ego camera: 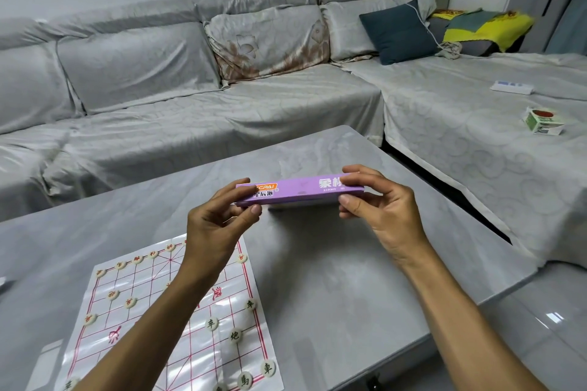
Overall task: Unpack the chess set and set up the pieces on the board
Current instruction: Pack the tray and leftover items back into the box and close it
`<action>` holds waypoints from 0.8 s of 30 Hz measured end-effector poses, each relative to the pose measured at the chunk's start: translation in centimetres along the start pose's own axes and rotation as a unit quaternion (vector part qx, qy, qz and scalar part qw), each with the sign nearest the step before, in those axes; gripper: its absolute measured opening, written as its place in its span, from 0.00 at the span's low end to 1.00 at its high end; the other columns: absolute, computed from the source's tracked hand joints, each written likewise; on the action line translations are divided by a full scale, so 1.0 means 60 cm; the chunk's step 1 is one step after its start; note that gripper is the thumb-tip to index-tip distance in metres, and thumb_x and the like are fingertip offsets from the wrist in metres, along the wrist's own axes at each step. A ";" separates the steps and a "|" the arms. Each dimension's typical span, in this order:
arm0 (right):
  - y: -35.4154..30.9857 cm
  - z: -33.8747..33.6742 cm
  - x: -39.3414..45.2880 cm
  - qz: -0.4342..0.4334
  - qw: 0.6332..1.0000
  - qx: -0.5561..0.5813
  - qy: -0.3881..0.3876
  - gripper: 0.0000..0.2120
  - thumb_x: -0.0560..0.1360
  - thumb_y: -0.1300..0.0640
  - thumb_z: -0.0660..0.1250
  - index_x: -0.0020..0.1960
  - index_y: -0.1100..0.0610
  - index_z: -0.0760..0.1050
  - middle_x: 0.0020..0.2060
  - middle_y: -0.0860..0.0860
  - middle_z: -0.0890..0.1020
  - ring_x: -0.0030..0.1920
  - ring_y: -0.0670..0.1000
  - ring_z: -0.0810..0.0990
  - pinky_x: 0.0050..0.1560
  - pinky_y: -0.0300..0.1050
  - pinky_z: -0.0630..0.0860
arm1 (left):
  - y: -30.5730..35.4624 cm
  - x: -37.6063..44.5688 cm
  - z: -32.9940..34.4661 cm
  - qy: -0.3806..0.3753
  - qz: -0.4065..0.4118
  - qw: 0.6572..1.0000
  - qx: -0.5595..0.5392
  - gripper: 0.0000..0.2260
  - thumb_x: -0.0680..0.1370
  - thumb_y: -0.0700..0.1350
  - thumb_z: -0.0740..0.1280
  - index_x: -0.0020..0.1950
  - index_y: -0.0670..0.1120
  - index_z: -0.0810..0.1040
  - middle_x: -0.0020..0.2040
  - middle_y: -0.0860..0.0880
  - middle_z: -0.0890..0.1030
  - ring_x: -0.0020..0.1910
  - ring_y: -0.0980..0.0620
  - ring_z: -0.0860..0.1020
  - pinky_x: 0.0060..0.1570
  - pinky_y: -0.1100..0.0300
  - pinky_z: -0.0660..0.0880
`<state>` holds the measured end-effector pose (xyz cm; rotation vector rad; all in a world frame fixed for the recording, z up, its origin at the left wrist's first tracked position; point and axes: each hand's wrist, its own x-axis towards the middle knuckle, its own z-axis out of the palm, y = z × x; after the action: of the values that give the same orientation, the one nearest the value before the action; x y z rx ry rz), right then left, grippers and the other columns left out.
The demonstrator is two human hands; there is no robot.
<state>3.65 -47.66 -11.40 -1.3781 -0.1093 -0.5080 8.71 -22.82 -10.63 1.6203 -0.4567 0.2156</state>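
A flat purple chess-set box hangs level above the grey table. My left hand pinches its left end between thumb and fingers, and my right hand pinches its right end. Lower left on the table lies a white paper board with red grid lines. Several round cream pieces stand on it: red-lettered ones along the far side and black-lettered ones on the near side. My left forearm hides part of the board.
A grey-covered corner sofa wraps round the table at the back and right. On its right part lie a small green-and-white box and a white flat pack. The table's right edge runs close to the sofa.
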 end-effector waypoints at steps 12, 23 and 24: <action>0.000 -0.002 0.002 -0.018 0.999 -0.038 0.000 0.08 0.70 0.67 0.73 0.47 0.58 0.84 0.57 0.52 0.81 0.38 0.57 0.84 0.41 0.49 0.83 | -0.007 0.005 0.005 0.011 0.000 1.000 0.004 0.10 0.70 0.42 0.72 0.51 0.45 0.84 0.61 0.46 0.80 0.50 0.43 0.82 0.48 0.58 0.80; -0.002 -0.002 0.004 -0.033 0.995 -0.086 -0.028 0.12 0.71 0.71 0.73 0.48 0.56 0.83 0.58 0.52 0.78 0.36 0.57 0.82 0.40 0.47 0.82 | -0.002 0.007 0.012 0.040 -0.007 0.999 -0.004 0.10 0.70 0.41 0.72 0.50 0.44 0.83 0.58 0.45 0.81 0.47 0.45 0.83 0.48 0.58 0.81; -0.003 -0.001 0.003 -0.037 0.994 -0.092 -0.035 0.13 0.71 0.71 0.72 0.48 0.56 0.83 0.58 0.52 0.78 0.35 0.57 0.82 0.40 0.46 0.82 | -0.001 0.008 0.011 0.041 -0.009 0.999 -0.002 0.10 0.70 0.41 0.72 0.50 0.45 0.83 0.59 0.44 0.81 0.46 0.45 0.83 0.48 0.59 0.81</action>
<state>3.73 -47.81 -11.16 -1.5780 -0.1745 -0.5420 9.08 -23.54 -10.56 1.6055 -0.3799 0.2663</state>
